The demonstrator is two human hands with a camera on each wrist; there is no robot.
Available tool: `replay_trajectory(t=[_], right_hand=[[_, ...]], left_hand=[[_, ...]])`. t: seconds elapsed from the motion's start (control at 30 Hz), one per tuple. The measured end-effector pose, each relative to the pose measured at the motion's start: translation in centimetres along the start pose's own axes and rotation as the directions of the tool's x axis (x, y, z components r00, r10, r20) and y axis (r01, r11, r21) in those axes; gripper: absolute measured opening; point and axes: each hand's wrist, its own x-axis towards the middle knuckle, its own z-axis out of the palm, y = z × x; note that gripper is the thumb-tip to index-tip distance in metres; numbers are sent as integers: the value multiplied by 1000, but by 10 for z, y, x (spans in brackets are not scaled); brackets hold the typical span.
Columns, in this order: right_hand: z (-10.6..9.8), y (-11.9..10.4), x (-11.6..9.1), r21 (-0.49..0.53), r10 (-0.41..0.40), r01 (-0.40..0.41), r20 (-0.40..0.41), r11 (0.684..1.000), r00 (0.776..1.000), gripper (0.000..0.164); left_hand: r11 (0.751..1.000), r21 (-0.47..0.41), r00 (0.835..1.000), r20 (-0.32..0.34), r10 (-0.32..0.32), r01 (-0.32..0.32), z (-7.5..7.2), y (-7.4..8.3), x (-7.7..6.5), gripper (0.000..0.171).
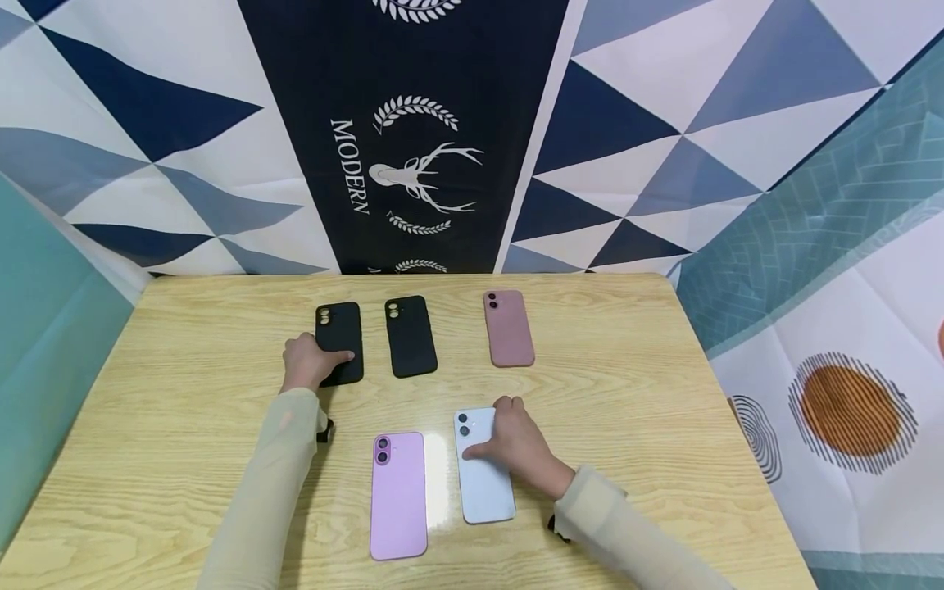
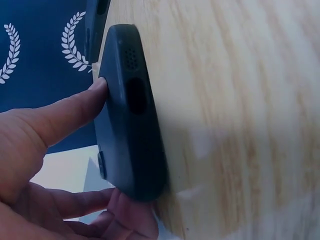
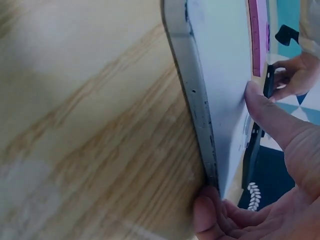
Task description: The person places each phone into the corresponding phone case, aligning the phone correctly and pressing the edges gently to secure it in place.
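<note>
My left hand (image 1: 308, 362) grips a black phone case (image 1: 341, 324) at the back left of the table. Its thumb lies across the case's back while the fingers are at the outer side edge. The left wrist view shows the case's end with a port cutout (image 2: 136, 96) and small speaker holes. With my right hand (image 1: 519, 438) I hold a pale bluish-white phone (image 1: 487, 496), lying camera side up. The right thumb (image 3: 265, 107) rests on the phone's back, and curled fingertips (image 3: 206, 212) meet its long right edge.
Beside the held case lies a second black phone case (image 1: 411, 338). A dusty pink phone (image 1: 509, 329) is farther right, near the table's back edge. Closer to me, a lilac phone (image 1: 398, 500) lies left of the white one. Patterned cloth (image 1: 627, 147) hangs behind the wooden table (image 1: 627, 369).
</note>
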Motion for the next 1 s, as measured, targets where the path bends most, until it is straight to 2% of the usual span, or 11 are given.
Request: replay_trajectory(t=[0.17,0.4,0.57,0.73,0.8,1.0], right_hand=[[0,0,4,102,58,-60,25,993,998,84],[0,-3,5,232,112,-123,59,965,992,83],[-1,-6,2,321,106,-135,103,938,989,85],[0,-6,-1,382,86,-142,160,913,983,83],[1,-4,-2,428,73,-142,172,892,982,80],[6,4,0,598,52,-183,230,780,972,71]], left_hand=[[999,-47,1000,2,-13,13,0,0,0,76],[992,-124,1000,12,-11,13,-3,-2,0,77],[987,-162,1000,25,-6,10,-5,-4,1,74],[987,-162,1000,25,-13,17,-7,-5,1,74],[987,-160,1000,27,-15,19,-8,-5,1,72],[989,-144,999,39,-19,25,-12,-5,0,65]])
